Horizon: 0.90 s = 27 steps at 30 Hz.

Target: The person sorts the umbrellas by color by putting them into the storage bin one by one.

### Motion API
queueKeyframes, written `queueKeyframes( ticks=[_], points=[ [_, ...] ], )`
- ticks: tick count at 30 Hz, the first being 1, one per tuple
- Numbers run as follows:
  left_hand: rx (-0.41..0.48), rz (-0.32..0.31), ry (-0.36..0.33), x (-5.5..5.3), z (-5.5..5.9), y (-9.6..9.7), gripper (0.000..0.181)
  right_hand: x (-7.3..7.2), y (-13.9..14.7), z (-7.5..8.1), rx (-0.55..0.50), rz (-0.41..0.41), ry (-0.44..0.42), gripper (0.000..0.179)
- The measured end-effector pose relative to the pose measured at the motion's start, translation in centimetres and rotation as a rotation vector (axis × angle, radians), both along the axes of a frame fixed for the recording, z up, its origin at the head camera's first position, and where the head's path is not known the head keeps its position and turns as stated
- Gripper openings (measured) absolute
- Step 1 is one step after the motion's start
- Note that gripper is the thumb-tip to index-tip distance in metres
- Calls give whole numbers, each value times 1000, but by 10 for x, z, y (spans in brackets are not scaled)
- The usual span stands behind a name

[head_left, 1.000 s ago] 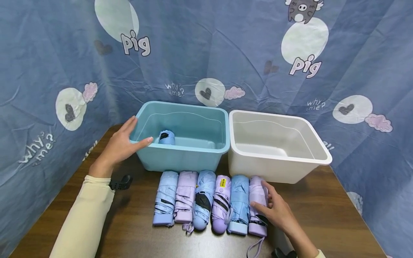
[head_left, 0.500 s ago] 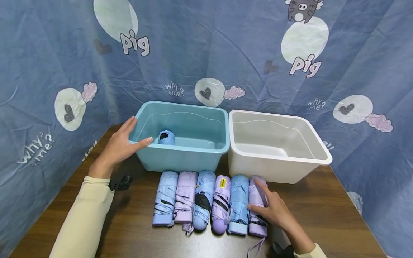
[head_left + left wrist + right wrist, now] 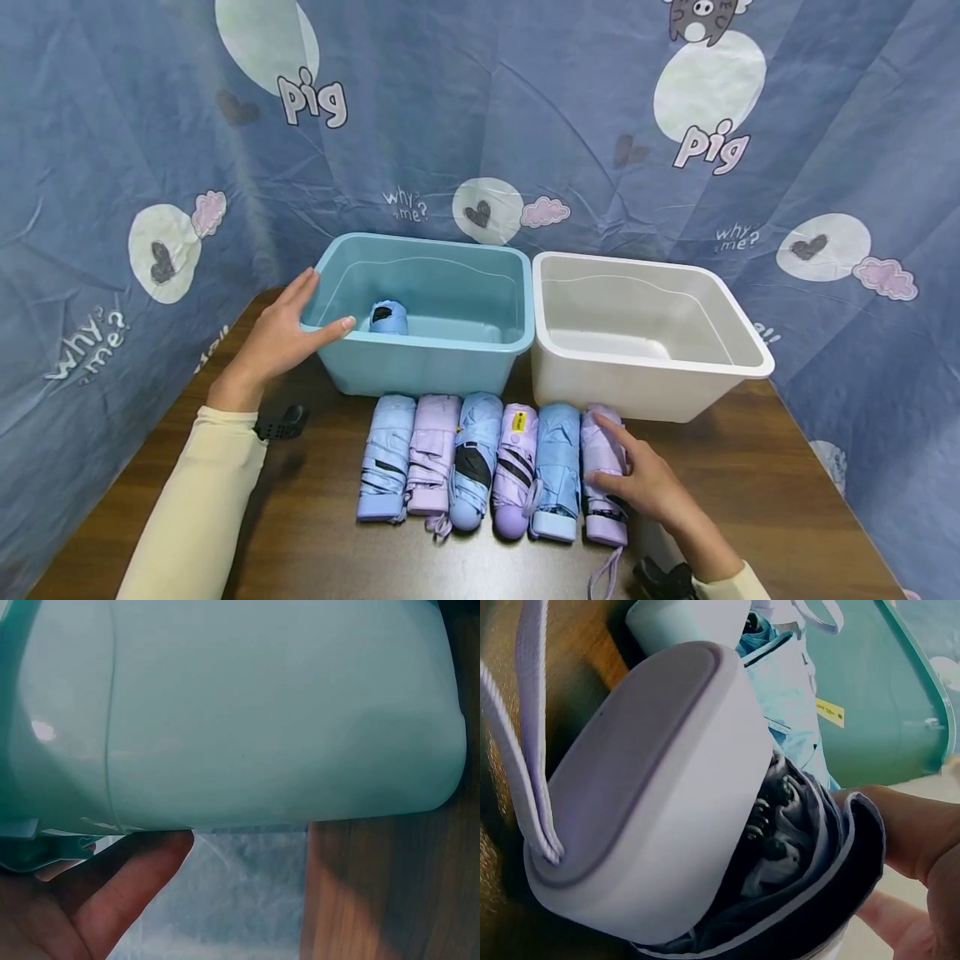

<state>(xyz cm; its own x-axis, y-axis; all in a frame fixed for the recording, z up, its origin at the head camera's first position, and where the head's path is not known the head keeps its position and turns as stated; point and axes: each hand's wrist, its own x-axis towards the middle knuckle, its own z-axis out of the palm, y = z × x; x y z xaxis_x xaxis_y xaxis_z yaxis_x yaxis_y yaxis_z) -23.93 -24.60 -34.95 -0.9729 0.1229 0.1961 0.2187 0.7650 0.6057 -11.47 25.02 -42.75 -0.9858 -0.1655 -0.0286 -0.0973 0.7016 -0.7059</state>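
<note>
My left hand [image 3: 281, 337] rests on the left front corner of a teal plastic bin [image 3: 427, 367]. Its thumb lies over the front rim and its fingers lie straight along the left side. Inside that bin is a rolled blue folding umbrella [image 3: 388, 318], partly hidden by the rim. At the right end of a row of umbrellas, my right hand [image 3: 652, 483] holds a lilac folding umbrella [image 3: 600, 454] between thumb and fingers. The right wrist view shows its flat-ended lilac handle [image 3: 697, 795] and wrist strap close up. The umbrella lies on the table.
Several other rolled umbrellas, blue [image 3: 557, 467] and lilac [image 3: 513, 475], lie side by side in front of the bins. A white bin [image 3: 615, 387] stands against the teal one. Behind the wooden table [image 3: 337, 550] hangs a blue printed cloth [image 3: 480, 100].
My right thumb reached across the end lilac umbrella to its left side. That umbrella has shifted slightly right, widening the gap to its blue neighbour. The left hand stays on the teal bin.
</note>
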Motion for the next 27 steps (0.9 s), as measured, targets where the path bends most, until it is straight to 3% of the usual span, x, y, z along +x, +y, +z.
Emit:
queueKeyframes(
  ticks=[10,17,27],
  points=[
    [10,-2,-19,0,-1,-2,102,5,6,-3,-246,-28,-109,84],
    [7,-3,-21,0,-2,-2,102,12,11,1,-277,-55,-99,83],
    [0,-3,-5,-1,-2,-2,102,22,12,18,-332,-67,-131,83]
  ],
)
